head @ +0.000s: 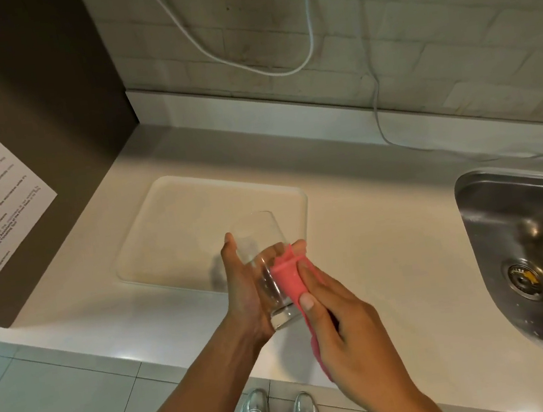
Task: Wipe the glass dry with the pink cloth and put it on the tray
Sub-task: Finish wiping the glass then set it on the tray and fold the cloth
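The left hand [243, 289] gripped the glass [266, 272] above the tray's [163, 234] near edge; the right hand [340, 321] pinched the pink cloth [288, 276] against it. A steel sink [530, 241] sat well right of the tray.

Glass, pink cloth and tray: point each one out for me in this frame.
glass [261, 241], head view, on its clear side wall near the open end.
pink cloth [286, 278], head view, on the fold pressed against the glass.
tray [174, 215], head view, on its bare floor left of the glass.
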The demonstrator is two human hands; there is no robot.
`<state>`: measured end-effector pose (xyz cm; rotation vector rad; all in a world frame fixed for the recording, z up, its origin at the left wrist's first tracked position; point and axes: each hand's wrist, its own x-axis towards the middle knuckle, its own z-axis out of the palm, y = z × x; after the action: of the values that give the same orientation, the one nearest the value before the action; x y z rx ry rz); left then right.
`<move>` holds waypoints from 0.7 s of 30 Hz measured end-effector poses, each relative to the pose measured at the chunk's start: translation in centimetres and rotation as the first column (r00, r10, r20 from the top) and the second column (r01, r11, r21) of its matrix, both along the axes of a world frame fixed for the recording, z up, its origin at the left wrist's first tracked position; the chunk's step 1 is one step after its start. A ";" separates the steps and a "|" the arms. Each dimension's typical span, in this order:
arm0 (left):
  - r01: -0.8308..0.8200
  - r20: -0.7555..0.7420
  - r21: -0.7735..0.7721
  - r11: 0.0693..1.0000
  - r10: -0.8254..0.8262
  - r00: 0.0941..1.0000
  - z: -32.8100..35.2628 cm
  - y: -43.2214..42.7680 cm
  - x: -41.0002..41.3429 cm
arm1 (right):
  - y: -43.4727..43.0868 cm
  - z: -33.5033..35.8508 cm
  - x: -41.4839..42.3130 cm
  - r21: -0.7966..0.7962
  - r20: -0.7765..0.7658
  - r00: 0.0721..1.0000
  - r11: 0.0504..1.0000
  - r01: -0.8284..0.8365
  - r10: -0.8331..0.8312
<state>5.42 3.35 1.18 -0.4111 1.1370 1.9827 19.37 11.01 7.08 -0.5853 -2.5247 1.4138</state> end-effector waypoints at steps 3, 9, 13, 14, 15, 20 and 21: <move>0.044 -0.038 0.007 0.999 -0.043 0.998 0.4 -0.3 0.4 | 0.6 0.1 -0.4 -0.010 0.000 1.000 1.000 0.028 -0.028; 0.124 -0.001 -0.003 0.992 -0.124 0.992 2.8 0.6 -0.9 | 0.3 -0.5 -1.0 0.023 -0.128 0.991 0.999 0.034 -0.031; 0.006 0.245 0.117 0.993 -0.035 0.969 3.3 0.9 -1.1 | 0.3 -2.7 -0.4 0.259 -0.194 0.973 0.963 -0.073 0.126; -0.004 0.278 0.149 0.989 -0.038 0.960 3.5 1.0 -1.0 | 0.8 -3.3 -0.4 0.366 -0.204 0.962 0.926 -0.095 0.179; 0.001 0.289 0.175 0.984 -0.052 0.956 3.7 1.1 -0.8 | 1.5 -3.8 -0.5 0.485 -0.224 0.946 0.869 -0.100 0.234; -0.001 0.291 0.342 0.940 -0.105 0.951 3.5 1.4 0.5 | 4.4 -3.7 -2.0 0.686 -0.201 0.902 0.712 -0.148 0.381; -0.016 0.289 0.339 0.941 -0.088 0.953 3.4 1.5 0.8 | 4.5 -3.4 -2.5 0.669 -0.196 0.903 0.725 -0.161 0.381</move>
<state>6.19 4.86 4.60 -0.4850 0.5949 1.9533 16.83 15.51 3.72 0.1526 -2.6385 0.5336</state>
